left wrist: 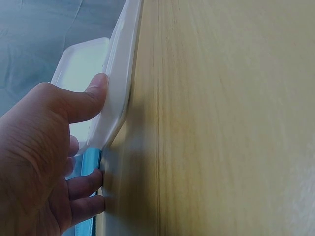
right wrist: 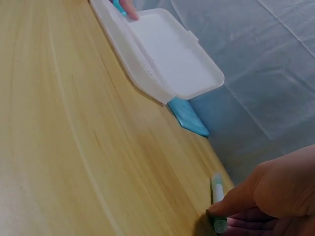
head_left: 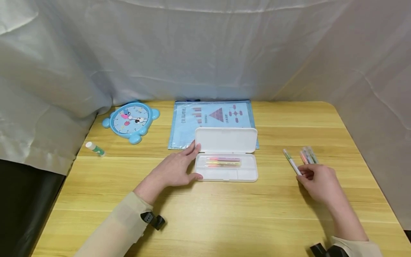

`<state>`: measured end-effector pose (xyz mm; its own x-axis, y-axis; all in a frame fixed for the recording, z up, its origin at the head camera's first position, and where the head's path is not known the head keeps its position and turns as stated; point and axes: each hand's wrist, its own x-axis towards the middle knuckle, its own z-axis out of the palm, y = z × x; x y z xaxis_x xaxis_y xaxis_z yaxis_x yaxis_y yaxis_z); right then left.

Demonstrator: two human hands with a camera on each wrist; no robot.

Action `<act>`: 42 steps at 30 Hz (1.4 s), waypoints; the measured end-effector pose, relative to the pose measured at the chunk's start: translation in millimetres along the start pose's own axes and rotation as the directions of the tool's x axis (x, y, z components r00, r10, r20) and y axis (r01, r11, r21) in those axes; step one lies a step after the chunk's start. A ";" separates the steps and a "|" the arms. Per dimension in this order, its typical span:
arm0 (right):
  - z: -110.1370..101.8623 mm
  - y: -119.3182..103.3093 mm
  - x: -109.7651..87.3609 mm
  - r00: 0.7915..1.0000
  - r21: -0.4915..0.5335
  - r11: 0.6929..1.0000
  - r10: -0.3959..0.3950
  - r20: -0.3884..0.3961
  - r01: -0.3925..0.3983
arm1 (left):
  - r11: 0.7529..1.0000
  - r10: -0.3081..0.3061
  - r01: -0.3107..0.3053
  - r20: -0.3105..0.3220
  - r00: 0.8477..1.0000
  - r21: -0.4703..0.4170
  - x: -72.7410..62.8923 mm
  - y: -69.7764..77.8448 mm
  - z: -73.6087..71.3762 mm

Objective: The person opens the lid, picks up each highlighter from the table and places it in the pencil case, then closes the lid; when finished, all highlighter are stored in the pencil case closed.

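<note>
A white pencil case lies with its lid raised in the middle of the table; several colored pens lie in its back compartment. My left hand holds the case's left end, thumb at the front corner and fingers by the hinge. In the left wrist view the thumb presses on the case's side wall. Over on the right, my right hand pinches a white marker with green markings near its closer end between thumb and fingers. Just beyond that hand lie several more markers, partly hidden by it.
Behind the case, a blue document pouch lies partly under its raised lid. A blue toy clock sits at the back left, with a green and white glue stick nearer the left edge. A grey curtain hangs behind the table.
</note>
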<state>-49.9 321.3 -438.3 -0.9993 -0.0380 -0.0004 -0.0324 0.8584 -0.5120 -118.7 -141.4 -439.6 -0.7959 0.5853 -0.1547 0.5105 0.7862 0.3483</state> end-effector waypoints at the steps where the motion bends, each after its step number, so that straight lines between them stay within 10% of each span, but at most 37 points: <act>1: -0.3 -0.7 0.1 1.000 0.001 1.000 -0.008 -0.005 0.008 | 1.000 0.001 -0.001 -0.001 1.000 0.000 0.0 0.0 0.1; 9: -9.0 -19.1 6.9 0.989 0.092 0.986 -0.130 -0.076 0.137 | 1.000 0.010 -0.010 -0.005 1.000 0.000 0.2 0.1 -0.9; 17: -8.2 -52.5 23.2 0.934 0.070 0.937 -0.332 -0.127 0.343 | 1.000 0.007 -0.007 -0.001 1.000 0.000 0.3 -0.1 0.3; 30: 26.1 -98.7 52.6 0.876 0.159 0.868 -0.481 0.033 0.470 | 1.000 -0.002 0.002 0.002 1.000 0.001 0.2 0.3 -1.6; 42: 60.6 -128.1 77.9 0.824 0.031 0.836 -0.546 0.150 0.548 | 1.000 0.000 0.000 0.000 1.000 -0.013 0.4 0.8 -0.4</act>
<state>-122.4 177.4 -424.8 -0.8030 -0.5768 0.1500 -0.5740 0.6807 -0.4552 -118.8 -140.6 -439.0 -0.7961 0.5851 -0.1547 0.5058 0.7836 0.3607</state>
